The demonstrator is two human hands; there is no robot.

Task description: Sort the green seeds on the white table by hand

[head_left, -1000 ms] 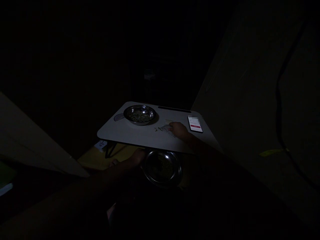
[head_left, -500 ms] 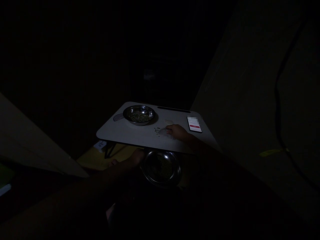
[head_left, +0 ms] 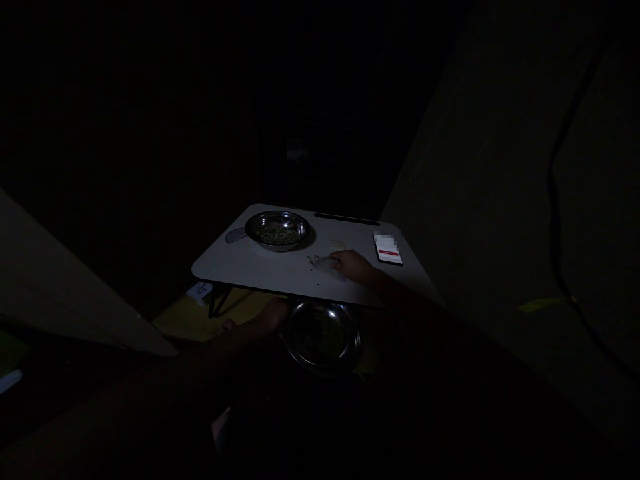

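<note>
My left hand (head_left: pixel 274 315) grips the left rim of a steel bowl (head_left: pixel 359 340) held just below the table's front edge. Small greenish pieces (head_left: pixel 330 333) lie inside it, too dim to name. On the white folding table (head_left: pixel 260 277), my right hand (head_left: pixel 350 265) rests with its fingers closed and pointing left, over a pale printed patch. What its fingers hold, if anything, is hidden. Several small dark bits (head_left: pixel 313 258) lie scattered just left of the fingertips. Farther back on the left stands a second steel bowl (head_left: pixel 277 247) with more greenish pieces.
A lit phone (head_left: pixel 388 249) lies at the table's right side. Beyond it rises a wall (head_left: pixel 500 220) with a dark cable (head_left: pixel 553 187). A yellowish surface (head_left: pixel 183 317) shows under the table, near its black leg (head_left: pixel 219 301). The room is very dark.
My right hand has shifted very slightly left on the table. A few dark bits have moved, one now lying closer to the front edge. My left hand keeps its hold on the bowl.
</note>
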